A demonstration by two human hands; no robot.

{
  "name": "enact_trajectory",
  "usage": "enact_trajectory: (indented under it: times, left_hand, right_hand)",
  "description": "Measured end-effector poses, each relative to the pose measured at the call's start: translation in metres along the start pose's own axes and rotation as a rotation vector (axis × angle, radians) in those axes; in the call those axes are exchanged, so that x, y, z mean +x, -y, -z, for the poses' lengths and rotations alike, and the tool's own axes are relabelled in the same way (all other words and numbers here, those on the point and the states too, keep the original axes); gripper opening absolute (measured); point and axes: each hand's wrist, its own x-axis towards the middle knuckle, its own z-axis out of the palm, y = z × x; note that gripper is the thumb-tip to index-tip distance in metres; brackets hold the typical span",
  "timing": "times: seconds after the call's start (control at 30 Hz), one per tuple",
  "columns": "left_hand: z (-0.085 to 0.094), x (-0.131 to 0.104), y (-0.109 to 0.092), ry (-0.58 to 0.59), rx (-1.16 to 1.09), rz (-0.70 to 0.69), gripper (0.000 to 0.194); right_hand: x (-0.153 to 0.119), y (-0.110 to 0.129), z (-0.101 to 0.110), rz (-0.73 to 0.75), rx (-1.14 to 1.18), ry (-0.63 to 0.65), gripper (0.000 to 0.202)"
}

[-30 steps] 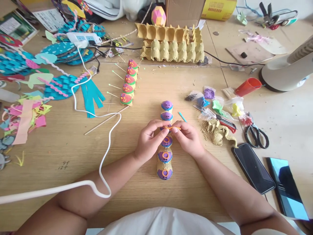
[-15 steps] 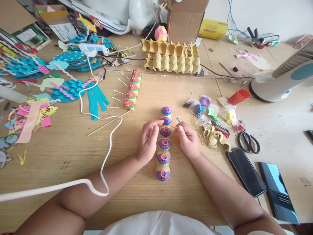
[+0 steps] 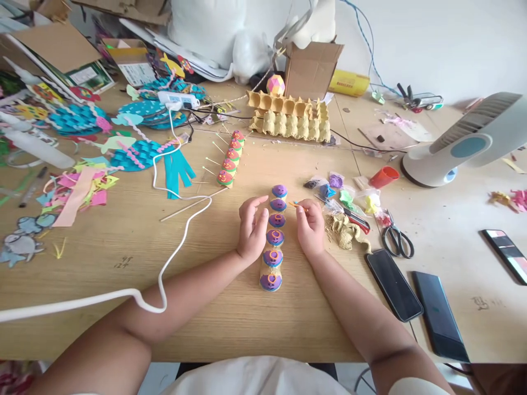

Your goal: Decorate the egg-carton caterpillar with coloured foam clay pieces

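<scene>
Because the orange strip (image 3: 292,204) looks like thin, soft clay, expect it to be nearly weightless, bendy and easy to squash or tear; pinch lightly near one end. It lies roughly crosswise, free end pointing left toward the purple cup row (image 3: 275,238), just off the second cup from the far end. Your right hand (image 3: 310,227) pinches it between thumb and finger.

The row sits on the table between your hands, long axis running almost straight away from you, far end tipped slightly right. Six cups, dark face marks toward you; the nearer four carry orange rings. Looks like light, fairly stiff carton with dentable clay on top: take it low by the sides, off the faces.

Your left hand (image 3: 252,227) is loosely curved just beside the row, thumb and fingers apart, nothing visible in it; can't tell if the thumb touches a cup.

Farther out: red-and-green cup row (image 3: 229,165) beyond your left hand, egg carton (image 3: 296,127) at the back, tan pulp (image 3: 345,231) and scissors (image 3: 397,241) right.
</scene>
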Motion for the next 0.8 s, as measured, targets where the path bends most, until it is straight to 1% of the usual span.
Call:
enact_trajectory:
  times: [0.1, 0.2, 0.3, 0.37, 0.4, 0.47, 0.53, 0.6, 0.67, 0.77, 0.8]
  left_hand:
    - [0.001, 0.009, -0.007, -0.003, -0.001, -0.015, 0.037]
    - [-0.002, 0.03, -0.012, -0.051, -0.012, -0.024, 0.036]
    - [-0.01, 0.052, -0.008, -0.135, -0.063, -0.029, 0.035]
    - [-0.016, 0.06, 0.0, -0.153, -0.076, -0.017, 0.032]
    - [-0.018, 0.061, 0.005, -0.148, -0.064, -0.008, 0.032]
    - [-0.021, 0.061, 0.013, -0.101, -0.011, -0.02, 0.03]
    - [-0.021, 0.06, 0.017, -0.021, 0.055, -0.091, 0.027]
    - [-0.019, 0.059, 0.017, 0.039, 0.095, -0.17, 0.024]
    - [-0.018, 0.06, 0.013, 0.063, 0.132, -0.23, 0.022]
    - [-0.018, 0.061, 0.007, 0.112, 0.166, -0.277, 0.021]
    - [-0.018, 0.061, 0.007, 0.111, 0.175, -0.286, 0.021]
  right_hand:
    - [0.005, 0.004, -0.001, -0.03, 0.036, -0.059, 0.022]
    - [0.015, 0.008, -0.004, -0.16, 0.124, -0.1, 0.025]
    - [0.027, 0.006, -0.011, -0.291, 0.238, -0.13, 0.026]
    - [0.033, 0.0, -0.016, -0.316, 0.281, -0.158, 0.027]
    - [0.034, -0.004, -0.019, -0.314, 0.288, -0.166, 0.028]
    - [0.034, -0.011, -0.021, -0.296, 0.28, -0.177, 0.028]
    - [0.032, -0.017, -0.022, -0.225, 0.241, -0.13, 0.028]
    - [0.03, -0.019, -0.022, -0.138, 0.224, -0.055, 0.026]
    - [0.03, -0.019, -0.022, -0.074, 0.203, 0.014, 0.023]
    - [0.029, -0.016, -0.023, -0.036, 0.175, 0.07, 0.02]
    - [0.029, -0.015, -0.023, -0.031, 0.166, 0.077, 0.019]
